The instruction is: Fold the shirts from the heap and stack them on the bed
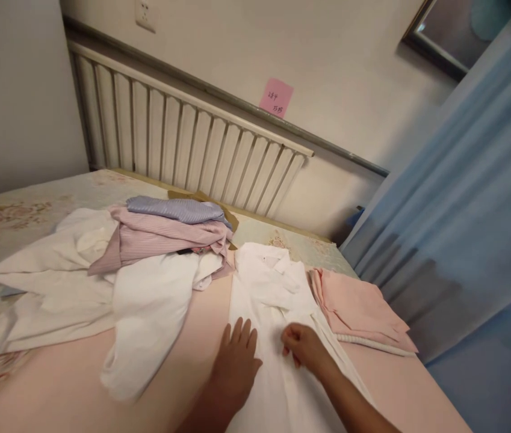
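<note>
A white collared shirt (269, 367) lies lengthwise in front of me, its collar at the far end. It looks folded narrow, with cloth laid across its upper part. My left hand (237, 364) rests along the shirt's left edge, palm down, fingers stretched and apart. Over the right half of the shirt is my right hand (303, 347), its fingers curled in. Whether cloth is pinched between those fingertips is hidden. The shirt's near end runs out of view between my forearms.
Left lies a heap of white garments (151, 313), a pinkish striped garment (165, 233) and a blue-grey one (176, 209). Folded pink cloth (363, 304) sits at right. Beneath is a pink cover (61, 385). A radiator (183, 138) stands behind; a blue curtain (463, 198) hangs right.
</note>
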{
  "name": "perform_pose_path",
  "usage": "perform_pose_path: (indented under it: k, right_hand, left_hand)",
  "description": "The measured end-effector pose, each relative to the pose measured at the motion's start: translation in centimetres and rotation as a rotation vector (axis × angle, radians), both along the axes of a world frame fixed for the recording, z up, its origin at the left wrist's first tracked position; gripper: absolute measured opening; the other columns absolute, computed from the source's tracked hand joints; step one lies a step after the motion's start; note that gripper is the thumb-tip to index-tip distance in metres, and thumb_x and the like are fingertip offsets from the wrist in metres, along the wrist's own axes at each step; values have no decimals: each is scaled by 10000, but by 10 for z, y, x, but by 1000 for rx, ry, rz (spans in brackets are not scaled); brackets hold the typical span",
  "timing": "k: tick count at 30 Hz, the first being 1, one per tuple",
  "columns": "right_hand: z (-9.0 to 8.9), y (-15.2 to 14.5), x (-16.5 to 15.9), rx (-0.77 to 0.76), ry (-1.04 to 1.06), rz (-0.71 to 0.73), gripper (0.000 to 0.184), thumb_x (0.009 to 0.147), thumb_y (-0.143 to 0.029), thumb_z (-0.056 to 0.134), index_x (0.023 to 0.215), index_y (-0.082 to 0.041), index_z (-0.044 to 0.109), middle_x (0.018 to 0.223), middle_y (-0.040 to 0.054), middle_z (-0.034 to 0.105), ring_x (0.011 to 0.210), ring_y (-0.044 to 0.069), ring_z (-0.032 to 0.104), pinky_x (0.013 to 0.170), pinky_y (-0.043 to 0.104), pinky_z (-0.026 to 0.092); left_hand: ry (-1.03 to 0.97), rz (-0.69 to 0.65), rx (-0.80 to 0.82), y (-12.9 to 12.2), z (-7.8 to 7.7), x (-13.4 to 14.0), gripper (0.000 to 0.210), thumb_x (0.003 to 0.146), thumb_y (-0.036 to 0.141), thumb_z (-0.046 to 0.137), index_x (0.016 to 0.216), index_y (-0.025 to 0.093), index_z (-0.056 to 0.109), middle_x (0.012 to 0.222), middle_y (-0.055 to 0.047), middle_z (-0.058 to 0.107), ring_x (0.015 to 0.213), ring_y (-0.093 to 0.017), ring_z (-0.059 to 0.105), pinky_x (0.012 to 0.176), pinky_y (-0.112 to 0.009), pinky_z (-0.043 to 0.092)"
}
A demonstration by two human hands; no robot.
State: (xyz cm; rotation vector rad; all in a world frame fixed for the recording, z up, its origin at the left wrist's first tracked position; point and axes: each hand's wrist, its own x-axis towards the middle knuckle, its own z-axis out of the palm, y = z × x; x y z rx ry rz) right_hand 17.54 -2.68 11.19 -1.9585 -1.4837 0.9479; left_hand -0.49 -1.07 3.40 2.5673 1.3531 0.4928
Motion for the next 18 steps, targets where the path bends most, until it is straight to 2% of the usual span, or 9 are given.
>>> perform_pose_path:
  k: [2, 5, 10, 13, 16, 18]
  right_hand:
    - [19, 51, -2, 68, -169, 82, 152, 773, -217, 450, 657, -167, 535, 579, -9, 642, 346, 51, 451, 370, 164, 340]
    - [35, 131, -15, 110, -249, 137, 139, 771, -154, 474, 682, -156, 580, 627, -9, 664, 386, 40, 488, 412, 146, 362]
    - [33, 245, -46, 157, -442, 175, 174, 819, -148, 480, 803, -154, 653, 746, 26, 708, 493, 68, 588, 483, 157, 405]
    - [23, 287, -63, 191, -590, 211, 184, 831, -158, 508, 881, -172, 685, 914, 72, 721, 771, 138, 672, 640, 190, 455]
    - [13, 311, -75, 186, -736, 255, 176, 834, -223, 566, 941, -176, 696, 1074, 127, 686, 1044, 228, 619, 796, 264, 454]
    - [6, 322, -81, 145, -815, 286, 224, 835, -318, 599, 960, -163, 699, 1110, 162, 666, 1092, 273, 595, 833, 316, 453]
  left_hand:
    - [7, -11, -36, 0, 5, -1, 520, 904, 407, 437, 1379, 197, 439, 1487, -90, 354, 1395, -295, 248, 1132, -542, 199]
    - [9, -23, -64, 1, 8, -3, 520, 903, 406, 437, 1376, 191, 443, 1489, -97, 344, 1397, -305, 237, 1128, -559, 204]
    - [0, -70, -74, 6, -3, -3, 547, 882, 372, 459, 1394, 185, 414, 1497, -110, 316, 1392, -332, 236, 1110, -598, 226]
    - [7, -102, -99, 11, -9, -1, 565, 884, 391, 457, 1400, 167, 402, 1496, -133, 296, 1386, -350, 234, 1089, -617, 256]
    - [4, -112, -112, 14, -12, 1, 593, 883, 446, 464, 1396, 154, 406, 1486, -160, 292, 1377, -361, 250, 1072, -614, 293]
    - [-1, -127, -115, 15, -15, 1, 613, 884, 490, 458, 1393, 150, 412, 1479, -169, 302, 1368, -370, 265, 1064, -607, 316]
